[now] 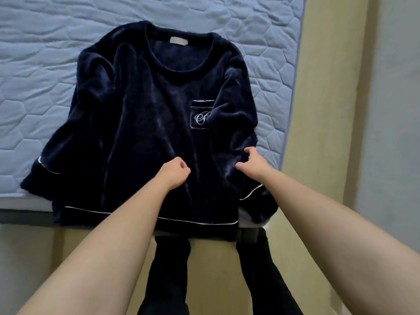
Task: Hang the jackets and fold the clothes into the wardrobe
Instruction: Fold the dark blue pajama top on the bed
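1. My left hand (176, 172) was curled into a loose fist over the lower front of the top (145, 123); I could not tell whether any cloth was pinched inside it.
2. My right hand (252, 163) lay just beside it, near the top's right edge, fingers bent and thumb spread, half open, touching the fabric but not clearly gripping it.
3. There was one top, dark navy and plush, with one chest pocket (201, 114) bearing a white monogram and one pale label (179, 40) inside the neckline.
4. It lay face up on the mattress (45, 64), collar pointing away from me and hem (150, 218) towards me, its long axis running from me straight across the bed.
5. The hem, trimmed with white piping, hung slightly over the near edge of the mattress.
6. Two sleeves showed: one bunched along the left side, its cuff (43, 176) near the bed edge, the other rumpled on the right.
7. The one mattress was quilted light blue.
8. Below, my two dark-clad legs (168, 269) stood on the floor (216, 280).
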A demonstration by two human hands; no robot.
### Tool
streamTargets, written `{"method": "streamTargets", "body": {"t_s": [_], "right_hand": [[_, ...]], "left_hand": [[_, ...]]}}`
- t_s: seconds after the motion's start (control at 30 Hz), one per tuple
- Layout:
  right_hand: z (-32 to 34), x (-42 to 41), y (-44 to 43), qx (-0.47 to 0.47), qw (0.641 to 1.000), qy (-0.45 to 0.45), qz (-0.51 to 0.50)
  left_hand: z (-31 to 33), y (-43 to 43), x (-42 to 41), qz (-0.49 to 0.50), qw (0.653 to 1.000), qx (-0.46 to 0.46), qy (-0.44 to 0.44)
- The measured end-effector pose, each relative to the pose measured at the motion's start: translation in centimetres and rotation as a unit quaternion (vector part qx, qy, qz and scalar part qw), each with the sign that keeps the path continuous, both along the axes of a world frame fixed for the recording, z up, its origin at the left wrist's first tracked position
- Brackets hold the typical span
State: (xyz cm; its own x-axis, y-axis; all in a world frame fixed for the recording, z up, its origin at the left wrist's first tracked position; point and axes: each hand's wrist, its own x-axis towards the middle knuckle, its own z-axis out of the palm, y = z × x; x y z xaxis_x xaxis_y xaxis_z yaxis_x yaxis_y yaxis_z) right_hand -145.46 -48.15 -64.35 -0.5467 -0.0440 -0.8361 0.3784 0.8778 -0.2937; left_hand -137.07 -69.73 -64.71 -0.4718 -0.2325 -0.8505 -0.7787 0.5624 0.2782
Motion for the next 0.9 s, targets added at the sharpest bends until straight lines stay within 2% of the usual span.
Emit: {"method": "streamTargets", "body": {"t_s": [0.1,0.2,0.33,0.4,0.47,0.53,0.63,0.7,0.8,0.9], "right_hand": [[0.6,-4.2,3.4,-0.005,1.000,0.000,-0.018],[0.4,-8.4,5.3,-0.008,0.996,0.002,-0.092],[-3.3,-13.0,2.4,-0.071,0.977,0.004,-0.200],[-5.6,-14.7,0.6,-0.127,0.963,-0.035,-0.236],[-7.0,-16.0,-0.5,-0.187,0.948,-0.098,-0.238],[-7.5,-17.6,0.2,-0.197,0.953,-0.079,-0.216],[-7.8,-23.2,3.4,-0.136,0.975,0.076,-0.161],[-7.6,-28.7,6.2,-0.093,0.980,0.132,-0.113],[-6.9,-33.9,8.4,-0.062,0.994,0.086,0.029],[-7.3,-34.7,7.9,-0.085,0.990,0.040,0.100]], "left_hand": [[-0.1,4.0,-3.1,0.124,0.991,0.039,0.006],[-0.5,7.0,-6.5,0.176,0.982,0.069,0.018],[-3.5,8.9,-9.9,0.255,0.965,0.019,0.057],[-5.1,9.9,-11.3,0.311,0.949,-0.021,0.052],[-6.3,11.3,-12.5,0.333,0.937,-0.101,0.032],[-6.6,13.8,-14.2,0.304,0.945,-0.117,0.003],[-6.3,19.1,-17.6,0.212,0.976,0.037,0.032],[-6.1,21.2,-20.7,0.133,0.987,0.078,0.047],[-6.3,20.2,-24.5,0.123,0.990,-0.033,0.064],[-6.4,17.0,-25.8,0.130,0.974,-0.153,0.105]]}}
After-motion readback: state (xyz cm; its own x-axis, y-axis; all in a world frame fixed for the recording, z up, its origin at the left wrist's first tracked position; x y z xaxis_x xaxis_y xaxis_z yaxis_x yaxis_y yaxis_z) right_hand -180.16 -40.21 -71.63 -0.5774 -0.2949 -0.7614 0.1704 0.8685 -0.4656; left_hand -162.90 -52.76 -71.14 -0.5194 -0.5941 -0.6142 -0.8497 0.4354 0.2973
